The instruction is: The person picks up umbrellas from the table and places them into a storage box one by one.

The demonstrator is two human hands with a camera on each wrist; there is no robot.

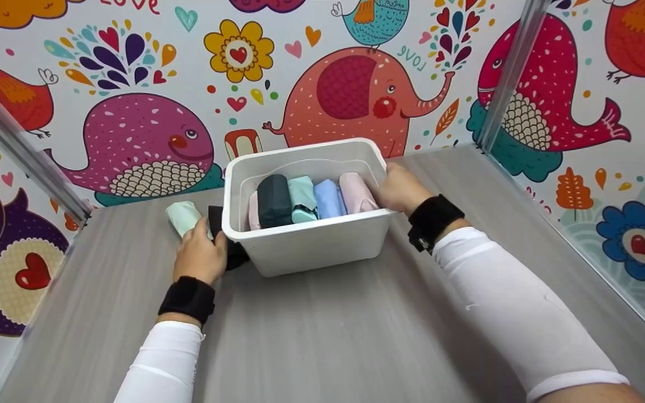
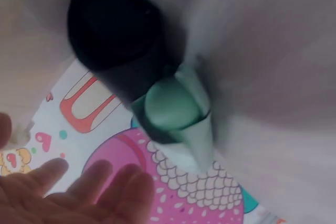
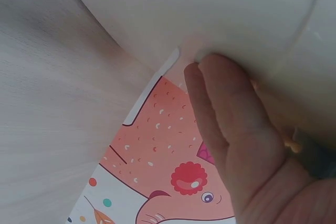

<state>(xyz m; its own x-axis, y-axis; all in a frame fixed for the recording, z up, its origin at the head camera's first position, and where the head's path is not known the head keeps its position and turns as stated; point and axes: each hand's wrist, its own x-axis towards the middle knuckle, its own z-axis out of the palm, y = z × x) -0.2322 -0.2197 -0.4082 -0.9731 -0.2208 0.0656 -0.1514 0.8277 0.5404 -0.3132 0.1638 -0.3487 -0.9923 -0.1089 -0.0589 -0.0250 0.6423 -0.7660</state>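
A white plastic bin stands tilted on the table, holding a row of rolled bundles that look like folded umbrellas: a charcoal roll, a mint roll, a blue roll and pink ones at both ends. My right hand grips the bin's right rim, its fingers against the outer wall. Left of the bin, my left hand is beside another mint roll, fingers loosely extended. In the left wrist view that mint roll lies by a black roll, partly hidden by the bin in the head view.
The grey wood-grain table runs back to a wall printed with cartoon animals. Side panels with metal corner posts close it in at left and right.
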